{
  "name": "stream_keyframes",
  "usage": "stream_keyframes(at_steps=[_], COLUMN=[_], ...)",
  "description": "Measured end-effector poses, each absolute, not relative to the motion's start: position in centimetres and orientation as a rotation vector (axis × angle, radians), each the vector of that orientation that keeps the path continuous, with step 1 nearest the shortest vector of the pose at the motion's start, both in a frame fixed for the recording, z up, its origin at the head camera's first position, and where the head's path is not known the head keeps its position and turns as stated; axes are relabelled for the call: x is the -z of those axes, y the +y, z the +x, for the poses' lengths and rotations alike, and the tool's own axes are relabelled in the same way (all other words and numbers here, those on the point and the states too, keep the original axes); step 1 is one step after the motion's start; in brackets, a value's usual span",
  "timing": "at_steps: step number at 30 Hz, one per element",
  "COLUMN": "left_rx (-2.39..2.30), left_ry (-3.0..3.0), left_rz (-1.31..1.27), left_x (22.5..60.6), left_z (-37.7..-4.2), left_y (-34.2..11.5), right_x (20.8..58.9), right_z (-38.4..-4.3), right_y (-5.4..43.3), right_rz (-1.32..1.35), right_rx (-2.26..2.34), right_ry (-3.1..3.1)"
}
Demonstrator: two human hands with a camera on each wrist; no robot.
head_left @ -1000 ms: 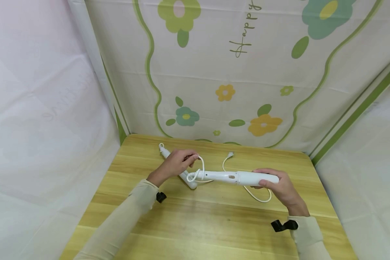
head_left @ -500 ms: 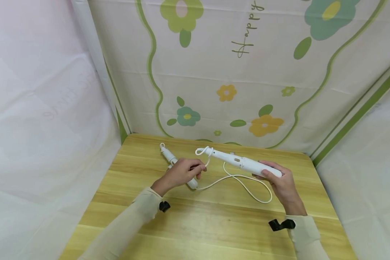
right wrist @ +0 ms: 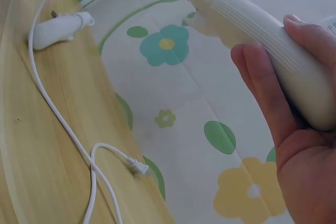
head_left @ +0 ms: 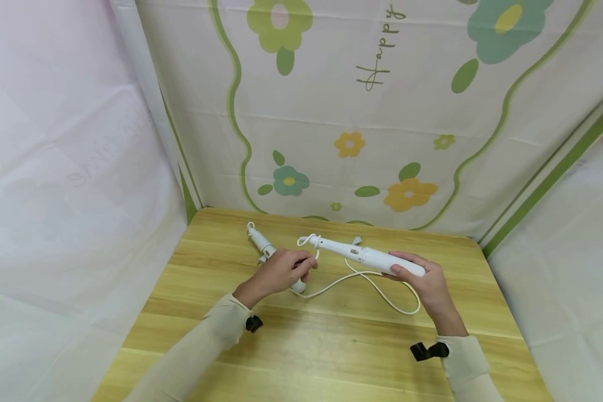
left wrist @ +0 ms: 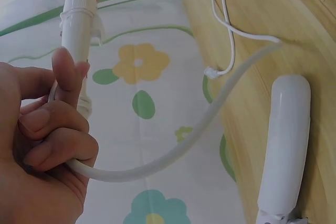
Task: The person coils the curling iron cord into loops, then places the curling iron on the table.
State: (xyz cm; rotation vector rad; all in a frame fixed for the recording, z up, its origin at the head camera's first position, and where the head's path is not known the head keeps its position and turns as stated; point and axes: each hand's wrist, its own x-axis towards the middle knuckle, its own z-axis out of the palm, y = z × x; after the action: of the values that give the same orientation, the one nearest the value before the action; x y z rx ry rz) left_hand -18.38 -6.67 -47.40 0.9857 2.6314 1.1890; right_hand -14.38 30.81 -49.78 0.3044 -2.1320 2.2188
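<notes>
In the head view my right hand [head_left: 427, 279] grips the thick end of a white hair curling iron [head_left: 339, 248], lifted above the table and slanting up to the left. A few loops of its white cord [head_left: 331, 286] circle the thin handle end. My left hand [head_left: 281, 272] holds the cord just below that end; the left wrist view shows fingers [left wrist: 58, 145] curled round it. A second white curling iron [head_left: 259, 239] lies on the table, partly hidden behind my left hand. The cord's plug [right wrist: 138, 167] rests near the table's far edge.
The wooden table [head_left: 331, 357] meets a flower-printed cloth [head_left: 321, 111] at the back. Pale cloth walls [head_left: 70, 223] stand on both sides. Slack cord crosses itself on the table between my hands. A black wrist mount [head_left: 429, 350] sits on my right cuff.
The held curling iron's thin end has risen from near table level, now dipping slightly and shifting left. My left hand has come down toward me with the cord, below the iron.
</notes>
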Motion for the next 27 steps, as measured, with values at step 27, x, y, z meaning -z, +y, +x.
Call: stream_keyframes(at_steps=[27], left_rx=[-1.109], left_ry=[2.687], left_rz=[0.753], left_x=[49.6], left_z=[-19.3], left_y=[-7.7], right_x=[49.8], right_z=[-14.9], right_y=[27.5], right_rz=[0.019], right_rx=[-1.984], right_ry=[-2.106])
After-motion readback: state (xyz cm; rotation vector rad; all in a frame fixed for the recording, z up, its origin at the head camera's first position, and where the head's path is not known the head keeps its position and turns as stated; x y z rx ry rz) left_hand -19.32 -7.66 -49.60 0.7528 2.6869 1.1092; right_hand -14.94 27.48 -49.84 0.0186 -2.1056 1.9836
